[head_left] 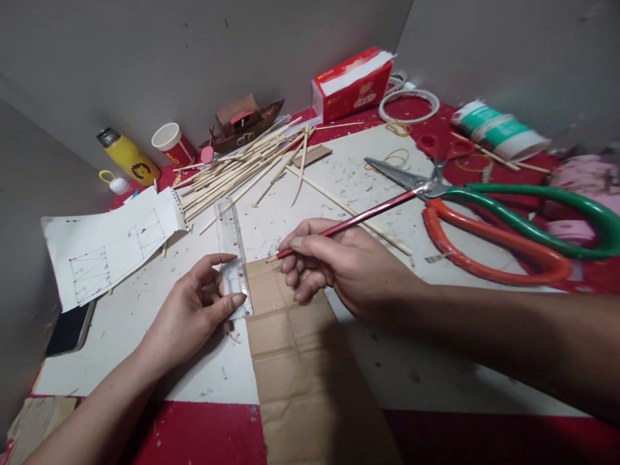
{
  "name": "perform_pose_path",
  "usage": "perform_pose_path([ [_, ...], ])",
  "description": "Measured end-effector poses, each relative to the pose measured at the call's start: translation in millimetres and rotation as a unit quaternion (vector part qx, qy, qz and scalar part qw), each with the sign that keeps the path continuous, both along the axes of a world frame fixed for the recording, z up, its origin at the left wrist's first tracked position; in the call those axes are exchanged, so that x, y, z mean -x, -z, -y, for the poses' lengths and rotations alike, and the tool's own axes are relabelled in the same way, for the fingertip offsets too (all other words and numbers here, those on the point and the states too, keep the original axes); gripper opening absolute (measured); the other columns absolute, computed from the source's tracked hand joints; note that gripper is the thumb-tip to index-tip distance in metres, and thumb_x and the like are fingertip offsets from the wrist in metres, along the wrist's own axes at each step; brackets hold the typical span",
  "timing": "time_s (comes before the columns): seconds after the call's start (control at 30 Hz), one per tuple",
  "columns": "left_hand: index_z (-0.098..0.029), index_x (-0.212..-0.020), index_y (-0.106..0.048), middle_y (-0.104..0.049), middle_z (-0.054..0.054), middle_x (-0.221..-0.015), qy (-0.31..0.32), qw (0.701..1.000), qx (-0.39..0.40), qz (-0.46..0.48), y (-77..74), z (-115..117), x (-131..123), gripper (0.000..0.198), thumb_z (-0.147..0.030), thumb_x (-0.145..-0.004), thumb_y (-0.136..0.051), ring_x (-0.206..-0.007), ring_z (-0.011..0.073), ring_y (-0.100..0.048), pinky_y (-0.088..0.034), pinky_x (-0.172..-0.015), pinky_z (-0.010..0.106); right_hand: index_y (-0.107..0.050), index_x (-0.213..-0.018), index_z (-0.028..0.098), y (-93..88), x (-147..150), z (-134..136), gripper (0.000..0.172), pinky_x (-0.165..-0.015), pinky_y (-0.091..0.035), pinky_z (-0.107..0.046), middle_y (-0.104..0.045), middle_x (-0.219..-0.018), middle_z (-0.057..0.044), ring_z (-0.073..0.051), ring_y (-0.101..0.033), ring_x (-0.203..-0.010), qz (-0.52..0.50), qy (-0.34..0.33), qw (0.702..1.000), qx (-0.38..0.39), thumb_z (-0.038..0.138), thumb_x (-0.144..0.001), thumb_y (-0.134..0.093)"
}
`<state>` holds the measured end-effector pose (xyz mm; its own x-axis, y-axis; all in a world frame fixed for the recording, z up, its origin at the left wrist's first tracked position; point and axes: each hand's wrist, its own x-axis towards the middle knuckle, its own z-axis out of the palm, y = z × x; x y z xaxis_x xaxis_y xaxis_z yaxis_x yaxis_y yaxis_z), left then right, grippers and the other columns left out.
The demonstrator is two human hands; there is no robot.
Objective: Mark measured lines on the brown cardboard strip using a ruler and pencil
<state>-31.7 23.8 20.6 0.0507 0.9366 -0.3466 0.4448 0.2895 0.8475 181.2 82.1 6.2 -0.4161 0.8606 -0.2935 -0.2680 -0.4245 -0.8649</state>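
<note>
A clear ruler [234,240] lies along the left edge of a brown cardboard strip [285,361]. My left hand [203,297] grips the ruler's near end, thumb and forefinger at its edges. In my right hand [329,258] is a red pencil [358,218], its point resting at or just above the cardboard's far edge, close to the ruler. The cardboard is creased and runs toward me past the table's front; my right arm's shadow falls across it.
Thin wooden sticks [237,168] are piled at the back. Large scissors [504,219] lie right, beside my forearm. A sketched paper [116,248] partly covers a phone [70,329] at left. Behind stand a yellow bottle [128,155], paper cup [174,143], model boat [247,123] and tissue pack [353,84].
</note>
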Motion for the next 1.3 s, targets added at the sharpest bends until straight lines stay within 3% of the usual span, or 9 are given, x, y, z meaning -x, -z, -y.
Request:
perform_pose_path([
  [0.47, -0.024, -0.129, -0.047, -0.051, -0.007, -0.081, -0.015, 1.0, 0.017, 0.021, 1.0, -0.9, 2.4, 0.052, -0.037, -0.086, -0.073, -0.051, 0.0075, -0.055, -0.051, -0.048, 0.023, -0.059, -0.07, 0.016, 0.9, -0.4, 1.3, 0.013, -0.041, -0.052, -0.018, -0.062, -0.062, -0.002, -0.011, -0.059, -0.051, 0.005, -0.011, 1.0, 0.005, 0.016, -0.083, -0.059],
  [0.9, -0.022, -0.127, -0.05, -0.049, -0.008, -0.075, -0.012, 1.0, 0.008, 0.013, -0.9, -0.4, -2.1, 0.048, -0.031, -0.085, -0.071, -0.049, 0.0083, -0.055, -0.047, -0.048, 0.023, -0.06, -0.073, 0.017, 4.6, -1.0, 4.0, 0.007, -0.045, -0.052, -0.018, -0.065, -0.064, -0.002, -0.012, -0.061, -0.056, 0.039, -0.027, 0.998, -0.031, 0.02, -0.075, -0.066],
  [1.3, -0.023, -0.129, -0.049, -0.046, -0.009, -0.071, -0.005, 1.0, 0.013, 0.023, 2.9, 2.7, -0.1, 0.046, -0.029, -0.087, -0.066, -0.051, 0.0089, -0.053, -0.045, -0.05, 0.024, -0.06, -0.08, 0.017, 2.5, 0.4, 6.2, 0.02, -0.049, -0.052, -0.021, -0.065, -0.069, -0.002, -0.013, -0.062, -0.062, 0.06, -0.041, 0.996, -0.047, 0.032, -0.071, -0.071],
])
